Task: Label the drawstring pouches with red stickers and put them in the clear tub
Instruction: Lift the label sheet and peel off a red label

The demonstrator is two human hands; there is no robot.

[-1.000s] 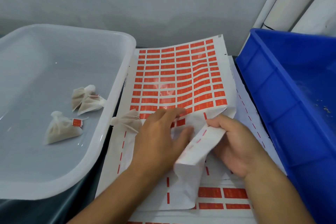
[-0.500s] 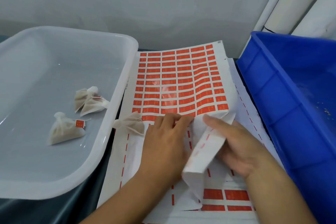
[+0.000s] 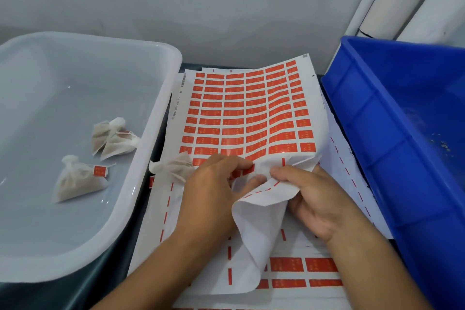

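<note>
Both hands' grip: left hand [image 3: 214,189] pinches sticker sheet [image 3: 249,113]; right hand [image 3: 317,199] holds its folded edge; fingertips partly hidden.

Single head-worn wide-angle view, looking forward and steeply down, close over the worktop [image 3: 141,229]; far wall [image 3: 226,2] fills the upper frame.

Work surface [image 3: 118,282]: dark, teal-grey, visible only in the gaps between items. Clear tub [image 3: 161,118] stands on it at left, its near corner overhanging the front edge. Blue bin [image 3: 357,138] stands at right, against the back wall. Between the two lies a stack of white sticker sheets [image 3: 297,292]; whether the lowest sheet touches the surface directly cannot be told. One small pouch [image 3: 171,167] rests on the sheets, just beside the tub's rim.
</note>
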